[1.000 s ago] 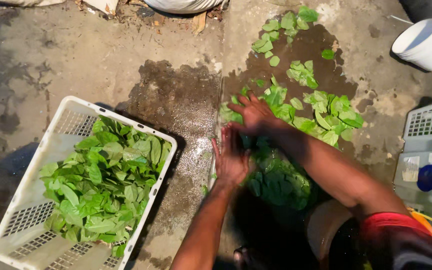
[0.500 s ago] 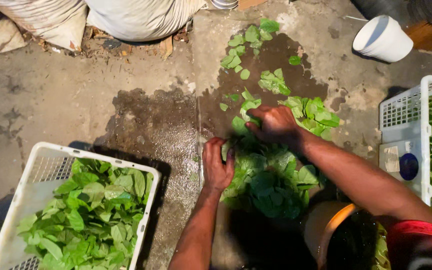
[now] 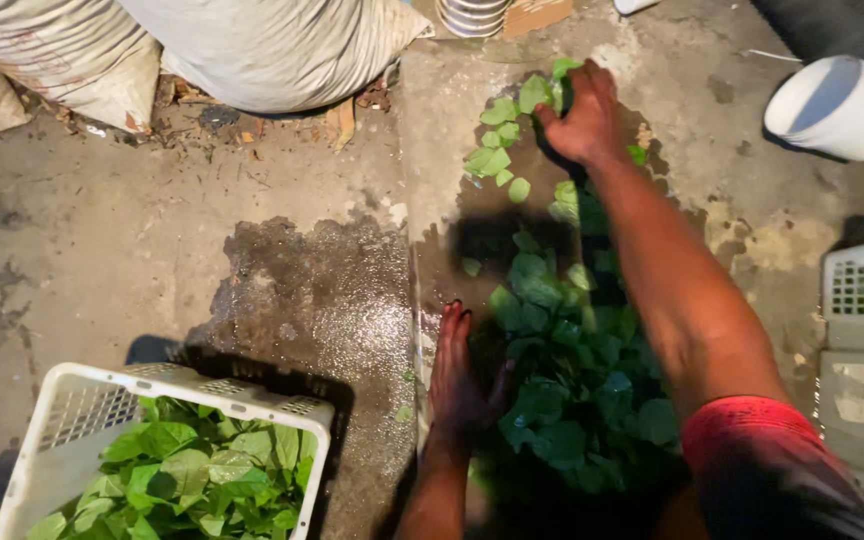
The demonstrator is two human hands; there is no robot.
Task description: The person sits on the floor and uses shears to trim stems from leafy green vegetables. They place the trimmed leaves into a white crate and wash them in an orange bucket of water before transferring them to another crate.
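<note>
From the head camera, looking down at a damp grey concrete floor (image 3: 152,250), a heap of loose green leaves (image 3: 572,390) lies in front of the person, thickest close to the body and thinning into a scatter of single leaves farther out. The left hand (image 3: 460,375) lies flat on the floor at the heap's near left edge, fingers straight and together, thumb spread toward the leaves and touching them; it holds nothing. The right hand (image 3: 582,115) is stretched to the far end of the scatter, fingers curled down over a few leaves there, though whether it actually pinches any is hard to tell from behind the knuckles. At lower left stands a white perforated plastic crate (image 3: 72,420) filled with more green leaves, well apart from both hands. A white plastic bucket (image 3: 837,105) lies at upper right, and grey woven sacks (image 3: 262,50) lie along the top edge.
</note>
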